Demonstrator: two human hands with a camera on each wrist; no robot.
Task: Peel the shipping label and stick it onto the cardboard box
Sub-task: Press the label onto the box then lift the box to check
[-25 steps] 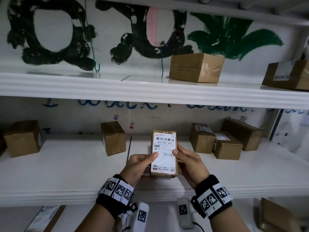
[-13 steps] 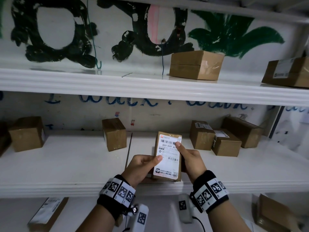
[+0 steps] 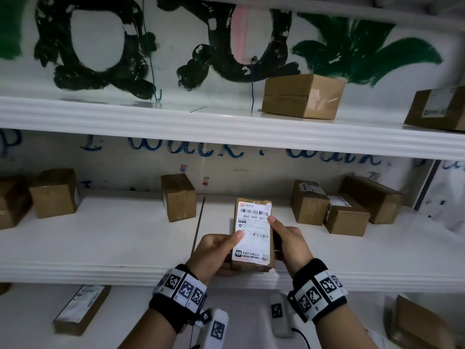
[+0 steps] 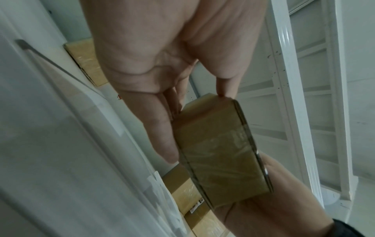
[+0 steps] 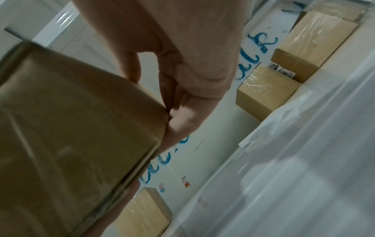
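In front of you runs the white middle shelf (image 3: pixel 100 238), with several taped cardboard parcels standing along its back, and above it an upper shelf (image 3: pixel 176 122) carrying a brown carton (image 3: pixel 303 95) against the painted wall. You hold the small cardboard box (image 3: pixel 254 264) above the front of the middle shelf, upright and tilted toward you, between both hands. Your left hand (image 3: pixel 214 253) cups its left side, fingers curled behind it, thumb laid flat on the label's left edge. Your right hand (image 3: pixel 286 244) grips the right side, its thumb pressing the label's right edge near the top barcode. The shipping label (image 3: pixel 254 231) lies on the box's facing side, covering almost all of it; its upper right corner looks slightly lifted, though you cannot tell for sure.
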